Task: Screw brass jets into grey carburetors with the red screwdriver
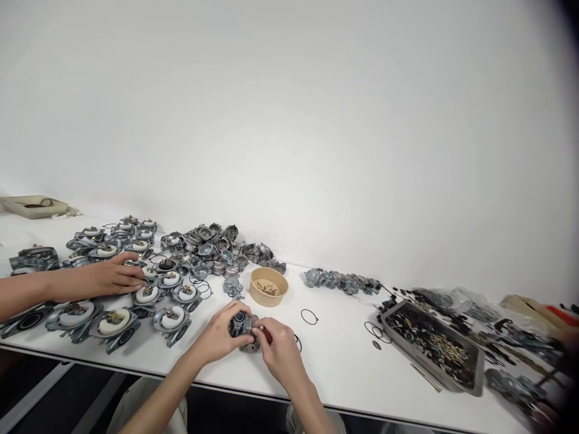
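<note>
Just above the front edge of the white table, my left hand (220,335) is wrapped round a grey metal carburetor (244,326), thumb along its lower side. My right hand (281,348) meets it from the right, thumb and forefinger pinched together against the carburetor's side. Whatever sits between those fingertips is too small to make out. A black rubber ring (297,343) lies partly hidden behind my right hand. Beyond the carburetor stands a tan paper bowl (268,288) with small brass-coloured parts at its bottom.
Another person's hand (108,276) reaches in from the left over rows of carburetors with white floats (172,317). Metal bowl covers (221,247) are heaped behind. A metal tray (474,386) of small black and brass parts stands at right, a thin rod (425,377) before it.
</note>
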Demonstrator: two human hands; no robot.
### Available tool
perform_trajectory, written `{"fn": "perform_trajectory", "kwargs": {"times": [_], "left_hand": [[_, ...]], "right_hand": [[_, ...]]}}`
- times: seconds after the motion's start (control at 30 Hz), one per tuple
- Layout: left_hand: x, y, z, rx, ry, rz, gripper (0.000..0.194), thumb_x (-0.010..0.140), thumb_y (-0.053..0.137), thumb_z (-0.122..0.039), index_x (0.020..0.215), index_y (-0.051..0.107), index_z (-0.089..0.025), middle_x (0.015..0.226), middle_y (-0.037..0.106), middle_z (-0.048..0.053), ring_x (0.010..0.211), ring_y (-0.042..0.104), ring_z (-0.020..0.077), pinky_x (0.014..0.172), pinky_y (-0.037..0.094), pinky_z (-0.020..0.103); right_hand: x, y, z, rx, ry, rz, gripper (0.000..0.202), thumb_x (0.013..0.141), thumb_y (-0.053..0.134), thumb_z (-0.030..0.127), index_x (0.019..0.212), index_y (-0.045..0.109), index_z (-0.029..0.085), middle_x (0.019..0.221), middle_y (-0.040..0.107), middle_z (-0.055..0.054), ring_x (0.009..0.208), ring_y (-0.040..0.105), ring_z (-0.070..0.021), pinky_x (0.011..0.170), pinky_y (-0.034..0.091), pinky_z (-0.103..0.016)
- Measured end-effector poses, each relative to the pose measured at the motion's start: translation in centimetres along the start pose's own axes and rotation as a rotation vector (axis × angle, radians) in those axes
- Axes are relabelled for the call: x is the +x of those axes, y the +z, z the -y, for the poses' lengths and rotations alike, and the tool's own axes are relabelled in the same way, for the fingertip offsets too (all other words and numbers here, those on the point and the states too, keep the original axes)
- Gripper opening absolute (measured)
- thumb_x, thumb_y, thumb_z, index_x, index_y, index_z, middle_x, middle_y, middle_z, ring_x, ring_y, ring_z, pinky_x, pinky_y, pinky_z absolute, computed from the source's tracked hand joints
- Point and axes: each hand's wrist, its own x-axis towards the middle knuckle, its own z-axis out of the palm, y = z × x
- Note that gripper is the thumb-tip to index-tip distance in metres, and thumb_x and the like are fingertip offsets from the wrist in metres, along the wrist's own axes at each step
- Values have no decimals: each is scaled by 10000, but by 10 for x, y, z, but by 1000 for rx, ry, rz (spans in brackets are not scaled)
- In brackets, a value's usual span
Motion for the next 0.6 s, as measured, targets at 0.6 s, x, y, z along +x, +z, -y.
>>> {"fn": "perform_trajectory", "kwargs": {"times": [0.6], "left_hand": [[-1,-2,-7,409,270,-88,55,924,612,-255,944,662,-252,1108,659,83,1096,625,274,931,528,395]], "right_hand": [[50,-93,-149,698,681,-614,329,800,641,507,883,482,231,750,728,-29,560,688,-186,453,501,-253]]}}
